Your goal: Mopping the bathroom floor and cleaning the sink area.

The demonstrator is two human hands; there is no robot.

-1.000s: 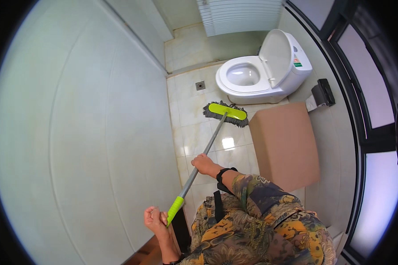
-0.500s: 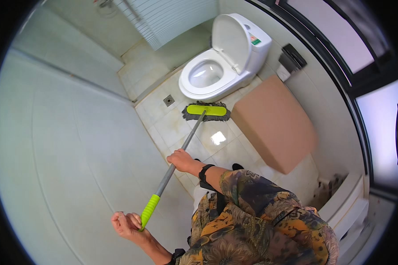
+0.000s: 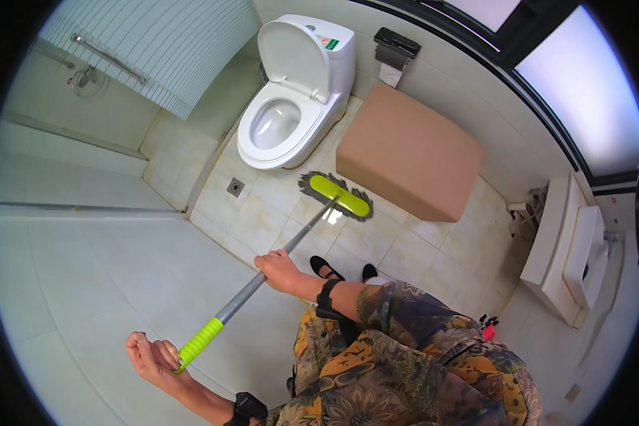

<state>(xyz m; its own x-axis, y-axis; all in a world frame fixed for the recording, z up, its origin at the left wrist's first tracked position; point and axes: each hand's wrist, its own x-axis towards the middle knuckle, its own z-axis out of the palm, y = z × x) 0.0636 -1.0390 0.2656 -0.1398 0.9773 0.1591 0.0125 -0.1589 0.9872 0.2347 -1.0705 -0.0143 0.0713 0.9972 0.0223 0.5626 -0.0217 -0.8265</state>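
A mop point(image 3: 341, 196) with a lime-green head plate and grey fringe lies on the tiled floor, between the toilet and my feet. Its grey pole slants down to the left and ends in a ribbed green grip. My right hand point(image 3: 278, 270) is wrapped around the middle of the pole. At the pole's top end, my left hand point(image 3: 155, 361) has its fingers curled beside the green grip and closes on its tip. The mop head is tilted across the floor, close to a brown box-shaped block point(image 3: 408, 153).
A white toilet point(image 3: 280, 124) with its lid raised stands ahead, a floor drain point(image 3: 236, 187) left of it. Glass shower panels point(image 3: 85, 220) run along my left. A paper holder point(image 3: 396, 50) hangs on the wall; a white washbasin point(image 3: 582, 255) stands at right. My black shoes point(image 3: 326, 268) are below.
The mop head has moved away from the toilet's base toward me and turned, its right end now nearer me. Both hands keep their hold on the pole. My view has shifted to the right.
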